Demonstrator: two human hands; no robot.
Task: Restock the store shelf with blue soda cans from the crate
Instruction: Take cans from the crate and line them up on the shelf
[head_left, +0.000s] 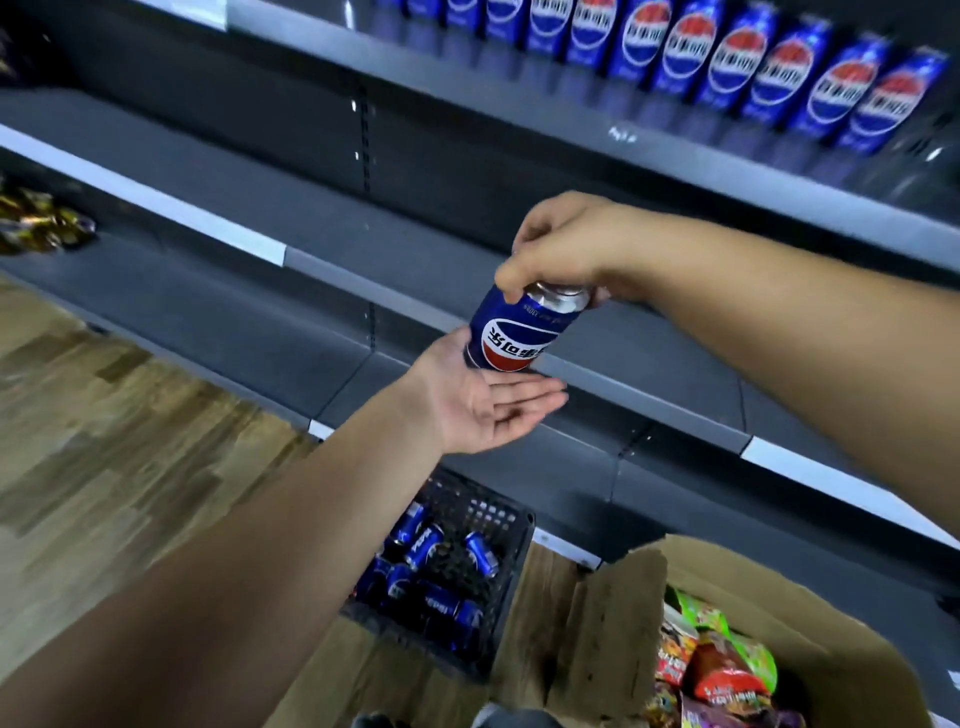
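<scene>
Blue soda can (514, 332) hung upside down from your right hand (556, 249), which pinched its end; your left hand (483, 400) lay flat beneath it, fingers straight.

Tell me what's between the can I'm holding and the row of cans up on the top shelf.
In the head view, only a bare grey middle shelf lies between the held can, gripped by the right hand, and the row of cans.
</scene>
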